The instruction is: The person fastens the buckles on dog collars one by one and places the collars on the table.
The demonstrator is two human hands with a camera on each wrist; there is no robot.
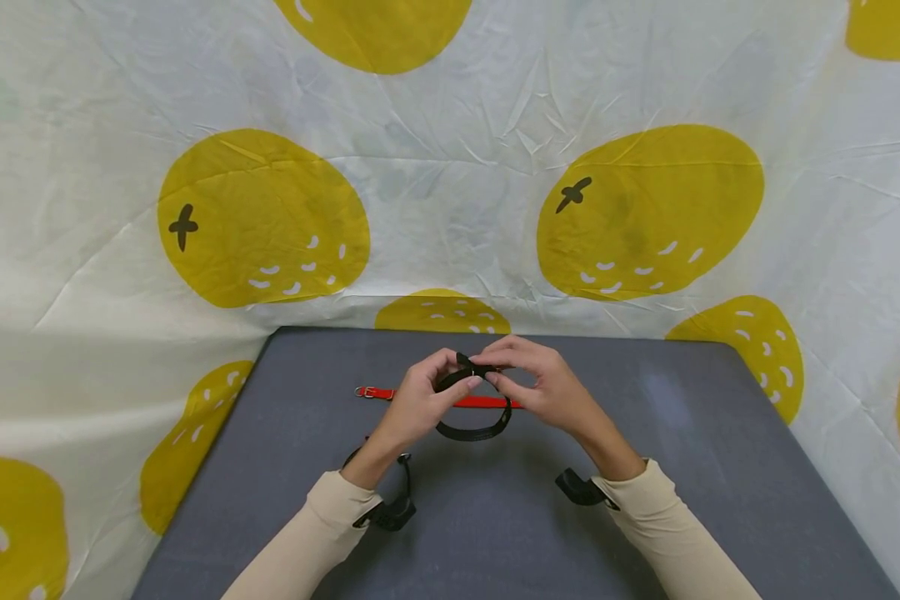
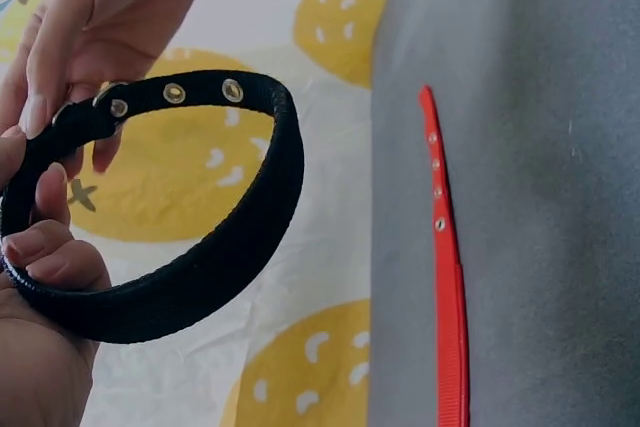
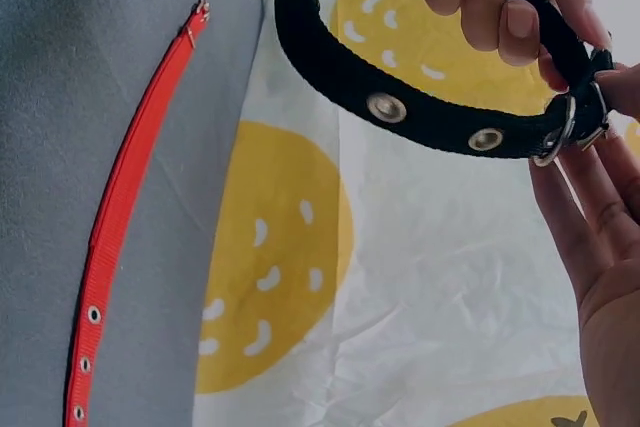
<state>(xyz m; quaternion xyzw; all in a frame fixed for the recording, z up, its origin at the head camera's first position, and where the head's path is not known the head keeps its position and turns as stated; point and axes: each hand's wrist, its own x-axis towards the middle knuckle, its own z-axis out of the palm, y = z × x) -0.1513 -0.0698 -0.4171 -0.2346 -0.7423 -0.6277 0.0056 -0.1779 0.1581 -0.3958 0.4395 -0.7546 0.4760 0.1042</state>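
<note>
A black collar (image 1: 474, 434) with metal eyelets is bent into a loop and raised over the grey table. My left hand (image 1: 423, 396) grips its strap, fingers curled round the band. At the buckle (image 3: 598, 112), my right hand (image 1: 543, 379) pinches the collar between thumb and fingers. The strap runs through the buckle, beside a metal ring (image 3: 568, 132); fingers partly hide this spot. Behind the hands, a red collar (image 1: 487, 402) lies stretched out flat on the table, its eyelets showing in the left wrist view.
The grey table (image 1: 690, 517) ends at a white cloth (image 1: 450, 217) printed with yellow fruit. Black wrist devices (image 1: 396, 512) sit at both cuffs. Near the left wrist, a dark strap-like thing with a metal ring (image 1: 404, 457) is partly hidden.
</note>
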